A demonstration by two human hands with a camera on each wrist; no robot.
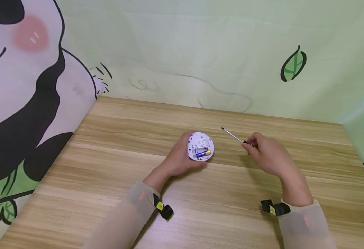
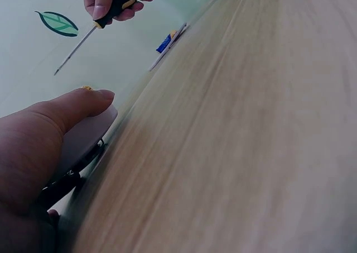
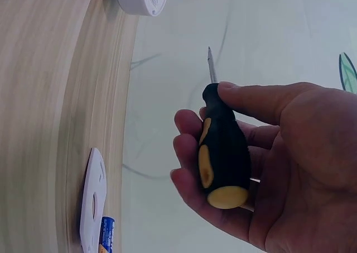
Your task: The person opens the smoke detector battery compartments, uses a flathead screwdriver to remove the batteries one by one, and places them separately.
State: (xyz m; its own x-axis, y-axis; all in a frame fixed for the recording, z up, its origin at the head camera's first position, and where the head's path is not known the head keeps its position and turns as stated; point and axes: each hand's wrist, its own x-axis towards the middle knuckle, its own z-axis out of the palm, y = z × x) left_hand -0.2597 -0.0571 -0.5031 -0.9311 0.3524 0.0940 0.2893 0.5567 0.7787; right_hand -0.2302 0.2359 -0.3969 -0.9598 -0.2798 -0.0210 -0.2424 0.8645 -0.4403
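My left hand grips a round white device by its side, thumb along the near edge and fingers round the far edge. The device's underside faces up, with a printed label and an uncovered battery compartment. One blue-and-yellow battery lies in that compartment. To the right, my right hand holds a screwdriver with a black-and-yellow handle, fingers curled round it. Its metal shaft points up and left, apart from the device. In the left wrist view, my thumb presses on the device's rim.
A flat white plate with an opening lies on the wooden table, hidden from the head view. Beside it is a blue battery. A printed cloth wall stands behind the table, and a camera is strapped to each wrist.
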